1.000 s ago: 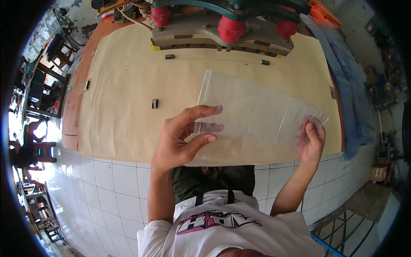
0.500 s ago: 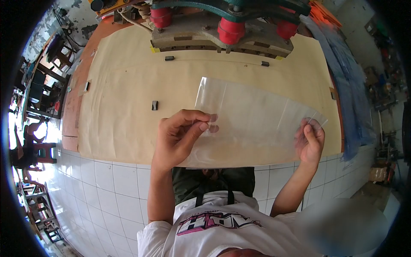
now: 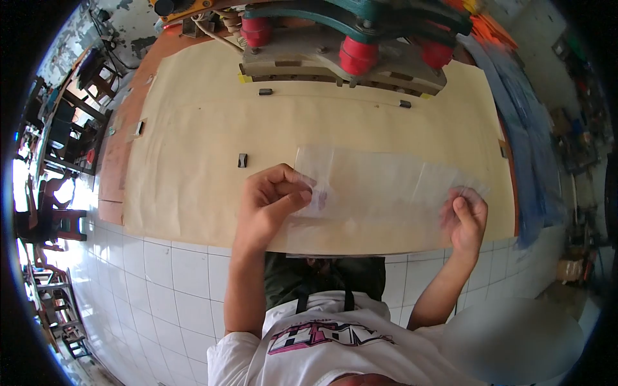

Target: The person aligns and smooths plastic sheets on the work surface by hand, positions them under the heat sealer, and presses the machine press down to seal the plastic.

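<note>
A clear plastic sheet [image 3: 380,186] with faint fold lines stretches between my two hands, above the near part of a tan paper-covered table. My left hand [image 3: 273,199] pinches its left side between thumb and fingers. At the sheet's right end, my right hand [image 3: 467,212] grips it with the thumb in front and the fingers seen blurrily through the plastic. The lower edge of the sheet lies close to the table's front edge. Whether it is one layer or a flat bag, I cannot tell.
A heavy press with red cylinders [image 3: 358,56] and a green frame stands at the back. Small dark blocks [image 3: 243,160] are fixed on the tan paper [image 3: 187,154]. Blue plastic sheets [image 3: 524,141] hang over the right edge. Beyond the left side, a person sits by a stool [image 3: 69,224].
The sheet's far edge has dropped toward me, and the sheet looks flatter. Both hands keep their grip, the right one slightly lower. The camera view has shifted a little.
</note>
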### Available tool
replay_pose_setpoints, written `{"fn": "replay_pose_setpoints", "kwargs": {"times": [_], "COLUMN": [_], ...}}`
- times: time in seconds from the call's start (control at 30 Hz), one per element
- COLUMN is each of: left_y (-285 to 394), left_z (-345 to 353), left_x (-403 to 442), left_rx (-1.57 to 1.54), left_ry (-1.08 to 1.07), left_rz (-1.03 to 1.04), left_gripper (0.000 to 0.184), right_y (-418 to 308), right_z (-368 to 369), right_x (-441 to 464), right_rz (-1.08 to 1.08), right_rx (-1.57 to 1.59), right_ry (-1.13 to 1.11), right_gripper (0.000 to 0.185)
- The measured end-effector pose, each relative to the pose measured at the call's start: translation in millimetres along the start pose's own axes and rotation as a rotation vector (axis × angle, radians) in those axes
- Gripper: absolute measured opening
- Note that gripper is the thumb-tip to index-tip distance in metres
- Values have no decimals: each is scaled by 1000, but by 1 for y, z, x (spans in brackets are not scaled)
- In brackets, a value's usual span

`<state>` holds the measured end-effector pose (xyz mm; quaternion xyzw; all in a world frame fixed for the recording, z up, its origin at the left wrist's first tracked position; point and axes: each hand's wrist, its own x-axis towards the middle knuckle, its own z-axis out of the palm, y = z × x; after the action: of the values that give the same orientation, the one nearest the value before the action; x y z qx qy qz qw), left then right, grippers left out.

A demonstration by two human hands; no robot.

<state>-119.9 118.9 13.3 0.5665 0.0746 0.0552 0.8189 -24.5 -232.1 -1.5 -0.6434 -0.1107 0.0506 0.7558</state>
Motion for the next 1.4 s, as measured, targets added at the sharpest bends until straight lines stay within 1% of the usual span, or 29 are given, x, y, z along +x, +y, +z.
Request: {"fn": "replay_pose_setpoints", "kwargs": {"times": [0.03, 0.07, 0.1, 0.13, 0.2, 0.23, 0.3, 0.43, 0.53, 0.6, 0.7, 0.83, 0.9, 1.2, 1.33, 1.4], "left_y": [0, 0, 0, -1, -4, -3, 1, -6, -5, -7, -8, -4, -6, -9, -1, 0], "left_z": [1, 5, 8, 8, 8, 11, 19, 15, 18, 17, 20, 25, 24, 20, 23, 24], "left_x": [1, 2, 3, 3, 4, 2, -1, 0, 0, 0, 0, 0, -1, 1, -1, -2], "left_rx": [1, 2, 2, 2, 65, 66, 147, 168, 184, 266, 292, 285, 298, 310, 232, 245], "left_ry": [2, 47, 91, 92, 87, 87, 151, 165, 176, 196, 244, 231, 234, 297, 265, 277], "left_rz": [3, 4, 5, 6, 27, 28, 106, 161, 209, 236, 193, 168, 199, 291, 282, 268], "left_gripper": [13, 5, 3, 3, 12, 12, 20, 24, 26, 33, 36, 35, 30, 30, 29, 33], "right_y": [0, 0, 0, 0, 0, 0, 0, -1, 1, 0, -1, -1, -1, 0, -1, -1], "right_z": [0, 0, 0, -1, 0, 1, 3, 4, 2, 2, 2, 1, 1, 3, 3, 2], "right_x": [0, 0, 0, 0, 0, 0, -1, -1, -1, 0, -1, 0, -1, -1, -1, -1], "right_rz": [-1, -2, -9, -16, -15, -13, -19, -32, -30, -29, -21, -30, -33, -61, -54, -45], "right_rx": [-11, -10, -22, -34, -29, -24, -23, -79, -59, -50, -41, -35, -35, -43, -34, -37], "right_ry": [-2, -4, -24, -43, -44, -45, -47, -60, -62, -71, -81, -94, -94, -110, -119, -115], "right_gripper": [28, 28, 27, 27, 27, 26, 27, 28, 30, 30, 30, 28, 28, 28, 29, 30]}}
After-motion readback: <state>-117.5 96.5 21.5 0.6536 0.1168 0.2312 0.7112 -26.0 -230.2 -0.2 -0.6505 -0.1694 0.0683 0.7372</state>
